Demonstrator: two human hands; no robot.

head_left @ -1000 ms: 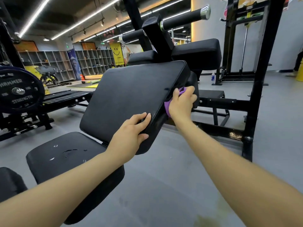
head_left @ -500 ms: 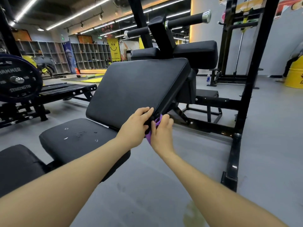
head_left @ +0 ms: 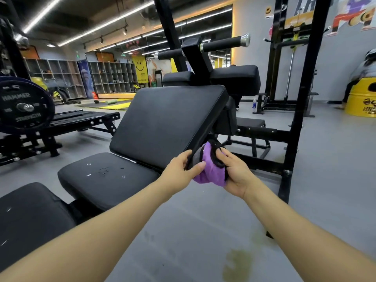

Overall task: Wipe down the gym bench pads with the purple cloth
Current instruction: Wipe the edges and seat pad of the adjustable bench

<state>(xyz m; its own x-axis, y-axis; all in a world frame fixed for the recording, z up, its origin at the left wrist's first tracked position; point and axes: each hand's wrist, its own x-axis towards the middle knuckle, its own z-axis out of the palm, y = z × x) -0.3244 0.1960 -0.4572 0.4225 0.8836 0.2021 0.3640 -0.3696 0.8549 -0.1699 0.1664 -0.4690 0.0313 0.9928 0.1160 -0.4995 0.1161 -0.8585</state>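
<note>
Three black pads make the bench, and the biggest is the tilted back pad (head_left: 168, 127), which rises away from the person toward the upper right. Below it lies the flat seat pad (head_left: 105, 180), with small water drops and worn marks on its top. A third pad (head_left: 30, 216) is at the lower left edge, just beside the seat pad. Behind the bench stands a black steel frame (head_left: 301, 110) on the grey floor (head_left: 203, 231), and two padded rollers (head_left: 236, 80) with a handle bar sit above the top of the back pad. A weight plate (head_left: 24, 106) with white letters is at the left. Far right, a yellow drum (head_left: 361, 102) stands near the wall.

At the lower right corner of the back pad, both hands meet. The right hand (head_left: 237, 176) grips the purple cloth (head_left: 211, 169), bunched in its curled fingers just under the pad corner. The left hand (head_left: 181, 169) holds the pad edge with its fingers on top, and its thumb touches the cloth.
</note>
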